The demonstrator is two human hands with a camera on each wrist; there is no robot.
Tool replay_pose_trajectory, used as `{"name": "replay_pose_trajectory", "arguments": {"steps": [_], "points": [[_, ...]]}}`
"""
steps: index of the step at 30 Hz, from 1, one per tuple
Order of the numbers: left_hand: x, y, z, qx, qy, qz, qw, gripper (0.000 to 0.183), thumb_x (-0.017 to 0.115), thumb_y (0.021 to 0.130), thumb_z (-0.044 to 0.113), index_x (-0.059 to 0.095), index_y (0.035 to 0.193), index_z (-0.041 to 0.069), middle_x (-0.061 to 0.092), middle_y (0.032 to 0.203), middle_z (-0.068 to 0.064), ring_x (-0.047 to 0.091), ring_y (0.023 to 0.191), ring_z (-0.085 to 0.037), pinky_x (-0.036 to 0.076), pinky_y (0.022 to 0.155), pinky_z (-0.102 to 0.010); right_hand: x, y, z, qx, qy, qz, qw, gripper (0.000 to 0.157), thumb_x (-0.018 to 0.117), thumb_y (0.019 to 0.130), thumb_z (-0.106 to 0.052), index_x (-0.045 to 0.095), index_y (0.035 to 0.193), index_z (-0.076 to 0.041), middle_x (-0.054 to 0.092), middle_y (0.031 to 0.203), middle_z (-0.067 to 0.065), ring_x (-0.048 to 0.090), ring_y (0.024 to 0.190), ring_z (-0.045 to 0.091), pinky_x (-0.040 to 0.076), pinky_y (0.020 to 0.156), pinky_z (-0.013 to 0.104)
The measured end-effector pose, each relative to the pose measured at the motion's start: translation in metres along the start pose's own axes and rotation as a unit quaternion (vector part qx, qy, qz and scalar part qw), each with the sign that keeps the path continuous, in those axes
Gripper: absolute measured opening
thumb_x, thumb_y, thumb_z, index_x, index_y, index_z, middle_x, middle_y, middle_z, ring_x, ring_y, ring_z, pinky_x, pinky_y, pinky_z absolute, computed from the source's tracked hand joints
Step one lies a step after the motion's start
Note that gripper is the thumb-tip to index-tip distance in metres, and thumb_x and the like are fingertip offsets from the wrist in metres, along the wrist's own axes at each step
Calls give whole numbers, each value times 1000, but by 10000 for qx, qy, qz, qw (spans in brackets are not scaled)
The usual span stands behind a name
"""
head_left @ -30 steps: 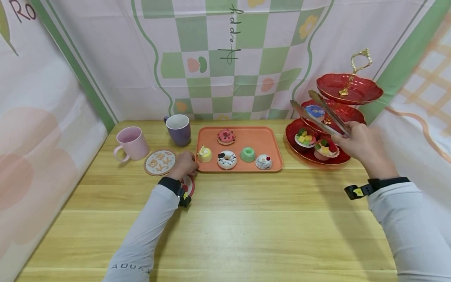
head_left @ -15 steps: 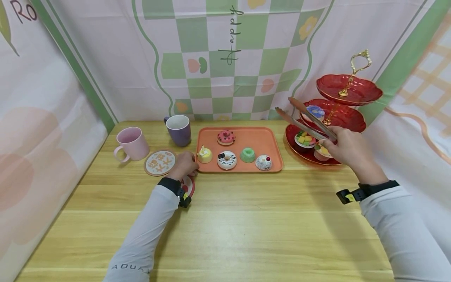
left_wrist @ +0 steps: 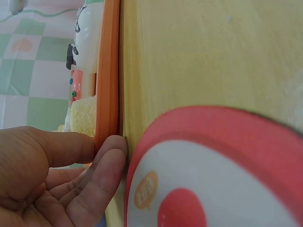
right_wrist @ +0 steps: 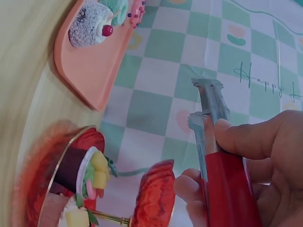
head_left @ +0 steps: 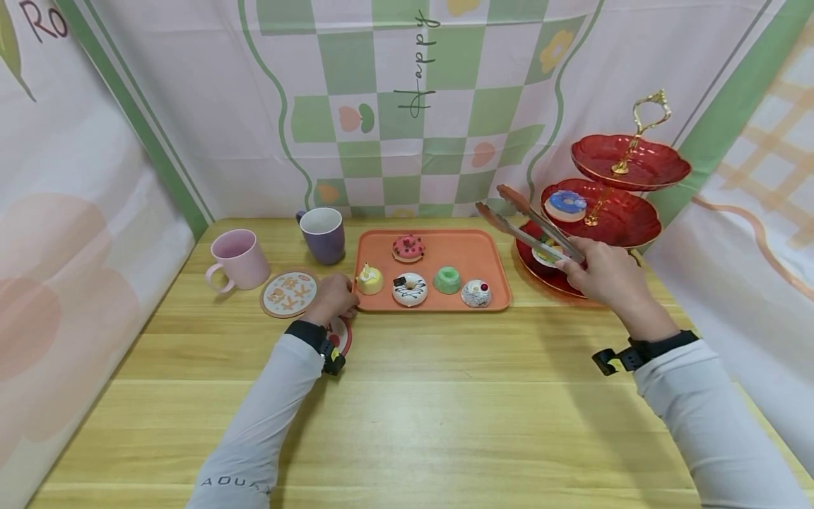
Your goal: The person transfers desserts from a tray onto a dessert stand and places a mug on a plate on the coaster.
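My left hand [head_left: 332, 300] pinches the near left corner of the orange tray [head_left: 461, 251]; the left wrist view shows the thumb against the tray rim [left_wrist: 108, 71]. On the tray sit a pink donut [head_left: 408, 247], a yellow cake [head_left: 369, 279], a white donut [head_left: 410, 290], a green ring cake [head_left: 447, 279] and a white dome cake with a cherry [head_left: 476, 293]. My right hand [head_left: 613, 279] grips red-handled metal tongs [right_wrist: 232, 189]. Their tips are apart, hold nothing and hang above the tray's far right side.
At right stands a red three-tier stand [head_left: 636, 212]. A blue donut [head_left: 567, 205] sits on its middle tier, fruit cupcakes [right_wrist: 78, 170] on the bottom one. At left are a pink mug [head_left: 239, 259], a purple mug [head_left: 323, 235], a coaster [head_left: 289, 293] and a red-rimmed coaster [head_left: 340, 336].
My right hand and the tongs have moved left, from over the stand towards the tray. The blue donut is now in full view on the middle tier. The left hand stays put.
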State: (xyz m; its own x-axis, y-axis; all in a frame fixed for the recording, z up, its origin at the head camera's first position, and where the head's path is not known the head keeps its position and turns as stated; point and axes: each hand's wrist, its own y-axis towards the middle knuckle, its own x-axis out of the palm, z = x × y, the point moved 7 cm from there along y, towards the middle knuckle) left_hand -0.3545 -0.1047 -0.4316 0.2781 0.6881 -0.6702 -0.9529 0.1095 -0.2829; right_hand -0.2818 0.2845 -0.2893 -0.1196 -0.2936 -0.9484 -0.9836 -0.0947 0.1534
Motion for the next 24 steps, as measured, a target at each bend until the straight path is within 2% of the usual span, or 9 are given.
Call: {"name": "replay_pose_trajectory", "arguments": {"steps": [4,8,12,16,24], "points": [[-1,0,0,44,-10,-8,10000,10,61,86,5,62,92,-3,64,70,-10,63,56,-16,51,53,-27,6,0,-4,-77,152,-29,9999,48,63,89,-15,48,125,11,59,90,26,50,71,34,46,65,50],[-1,0,0,-65,35,-16,10000,11,61,87,6,62,94,-2,64,71,-10,63,57,-16,51,54,-27,13,-1,-9,-194,298,-114,9993,47,64,88,-13,49,124,13,60,94,27,51,73,35,45,68,51],[0,-1,0,-89,28,-33,10000,13,61,88,7,63,97,-2,64,71,-10,63,58,-17,51,54,-26,19,-1,-15,-381,303,-63,9988,44,66,86,-14,53,119,12,62,84,22,50,66,30,45,61,44],[0,-2,0,-72,-97,-51,9999,14,61,87,6,62,98,-3,64,72,-10,63,59,-18,51,55,-26,26,-2,-22,-580,407,-146,9974,40,65,87,-18,56,116,9,59,73,10,47,60,24,39,51,35],[1,-2,1,-110,-159,-18,9998,14,62,87,6,62,98,-3,64,72,-11,63,59,-18,52,56,-27,45,-4,-35,-1017,507,-403,9927,44,63,89,-17,53,122,11,41,54,1,38,46,17,30,45,30]]}}
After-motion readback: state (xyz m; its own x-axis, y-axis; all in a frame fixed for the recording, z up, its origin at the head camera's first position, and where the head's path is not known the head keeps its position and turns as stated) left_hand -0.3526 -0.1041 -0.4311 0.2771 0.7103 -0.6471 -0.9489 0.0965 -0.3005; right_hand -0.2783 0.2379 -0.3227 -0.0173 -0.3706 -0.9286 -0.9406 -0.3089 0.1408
